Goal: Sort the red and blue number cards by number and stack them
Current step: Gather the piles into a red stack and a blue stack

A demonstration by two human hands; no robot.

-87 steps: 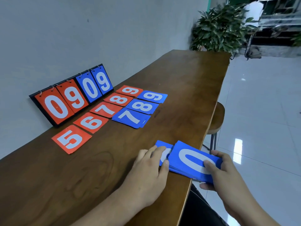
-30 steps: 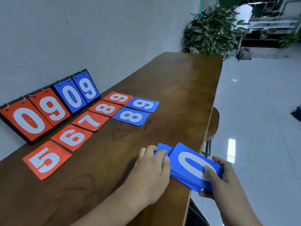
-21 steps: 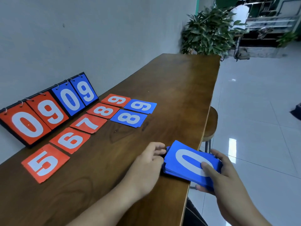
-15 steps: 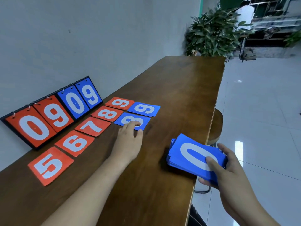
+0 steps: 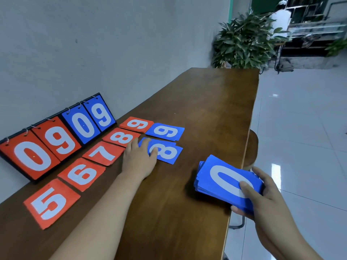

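Cards (image 5: 165,131) red or blue, white numerals

Plain grey wall (image 5: 93,44) along the left. Long brown wooden table (image 5: 206,102) set against it, surface glossy. Stool (image 5: 252,147) beneath its right edge. Pale tiled floor (image 5: 300,128), polished, showing light reflections. Leafy plant (image 5: 244,40) beyond the far end, metal rack (image 5: 309,29) behind.

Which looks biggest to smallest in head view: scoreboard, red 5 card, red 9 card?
1. scoreboard
2. red 5 card
3. red 9 card
The two cards may match; the 5 lies nearer the camera.
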